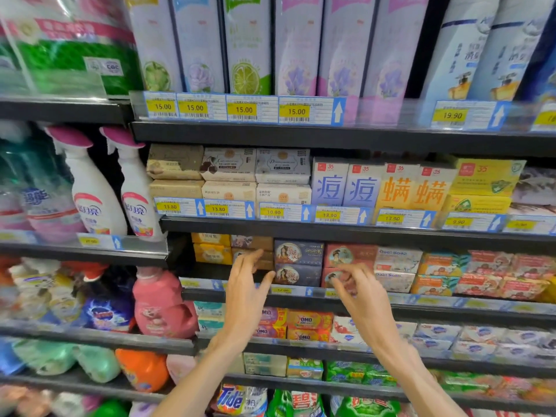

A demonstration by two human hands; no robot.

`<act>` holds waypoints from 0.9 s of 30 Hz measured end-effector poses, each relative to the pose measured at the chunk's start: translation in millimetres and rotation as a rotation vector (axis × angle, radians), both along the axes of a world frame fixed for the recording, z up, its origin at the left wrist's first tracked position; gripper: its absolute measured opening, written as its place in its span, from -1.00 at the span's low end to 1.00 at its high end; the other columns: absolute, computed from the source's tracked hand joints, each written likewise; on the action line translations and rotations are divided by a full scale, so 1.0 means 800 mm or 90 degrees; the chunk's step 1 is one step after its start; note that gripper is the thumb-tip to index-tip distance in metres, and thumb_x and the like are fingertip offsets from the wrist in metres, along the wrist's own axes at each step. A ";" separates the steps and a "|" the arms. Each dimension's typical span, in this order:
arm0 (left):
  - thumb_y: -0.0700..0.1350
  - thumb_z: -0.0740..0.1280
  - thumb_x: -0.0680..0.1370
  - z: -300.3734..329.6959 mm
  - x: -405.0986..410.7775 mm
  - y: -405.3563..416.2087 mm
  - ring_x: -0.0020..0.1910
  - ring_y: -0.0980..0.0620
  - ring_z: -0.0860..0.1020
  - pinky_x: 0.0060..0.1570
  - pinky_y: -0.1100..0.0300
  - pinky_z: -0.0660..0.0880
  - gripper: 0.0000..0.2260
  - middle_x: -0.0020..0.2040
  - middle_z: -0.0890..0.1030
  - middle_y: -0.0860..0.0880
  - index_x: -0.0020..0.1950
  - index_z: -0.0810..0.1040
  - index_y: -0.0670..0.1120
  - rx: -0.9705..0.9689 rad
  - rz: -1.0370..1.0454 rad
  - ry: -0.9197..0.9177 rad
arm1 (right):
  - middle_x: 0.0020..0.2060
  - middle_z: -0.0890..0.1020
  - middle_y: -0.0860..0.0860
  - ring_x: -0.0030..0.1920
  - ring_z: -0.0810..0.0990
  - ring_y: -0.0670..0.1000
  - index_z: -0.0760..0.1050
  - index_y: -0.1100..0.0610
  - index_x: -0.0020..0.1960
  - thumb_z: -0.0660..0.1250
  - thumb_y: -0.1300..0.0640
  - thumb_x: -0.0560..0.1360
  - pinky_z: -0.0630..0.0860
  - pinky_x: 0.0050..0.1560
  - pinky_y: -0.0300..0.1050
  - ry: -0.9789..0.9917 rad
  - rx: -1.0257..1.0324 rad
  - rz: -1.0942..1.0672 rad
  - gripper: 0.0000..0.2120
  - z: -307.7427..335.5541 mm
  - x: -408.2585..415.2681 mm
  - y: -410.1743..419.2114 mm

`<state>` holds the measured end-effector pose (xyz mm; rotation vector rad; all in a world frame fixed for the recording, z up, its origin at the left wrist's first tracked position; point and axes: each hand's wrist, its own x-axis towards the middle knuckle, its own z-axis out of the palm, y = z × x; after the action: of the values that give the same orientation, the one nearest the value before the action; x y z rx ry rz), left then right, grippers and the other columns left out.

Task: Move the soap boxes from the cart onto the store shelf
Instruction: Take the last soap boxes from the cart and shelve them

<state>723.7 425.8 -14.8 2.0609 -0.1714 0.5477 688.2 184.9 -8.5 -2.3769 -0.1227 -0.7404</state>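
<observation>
Labels read "Goat Soap" [396,260], "OMO" [307,322] and "Tide" [231,400]; price tags [294,111] say 15.00. Both grips are empty, fingers apart: left hand [245,293] and right hand [358,291] reach toward stacked soap boxes [298,263] at the shelf [451,311] front edge.
</observation>
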 end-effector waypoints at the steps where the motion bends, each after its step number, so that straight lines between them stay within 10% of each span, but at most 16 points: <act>1: -0.06 0.41 0.58 -0.001 -0.012 0.008 0.29 0.19 0.48 0.31 0.18 0.45 -0.64 0.29 0.46 0.18 0.36 0.46 0.11 0.016 0.005 -0.006 | -0.10 0.49 -0.22 -0.11 0.52 -0.14 0.49 -0.04 0.17 0.40 0.03 0.53 0.57 -0.13 -0.14 0.013 -0.037 0.046 -0.78 -0.005 0.001 0.009; 27: 0.22 0.20 0.58 -0.066 -0.533 0.579 0.28 0.01 0.52 0.24 0.02 0.50 -0.55 0.27 0.58 0.06 0.35 0.53 0.02 0.292 0.607 0.135 | 0.21 0.60 -0.07 0.22 0.57 -0.01 0.45 -0.03 0.38 0.22 -0.29 0.47 0.49 0.17 -0.10 0.042 -0.352 0.844 -0.44 -0.032 -0.187 0.721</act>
<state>297.2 889.0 -67.7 2.5650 0.9365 0.8991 538.8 761.6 -34.2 -2.0899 -1.8203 0.0585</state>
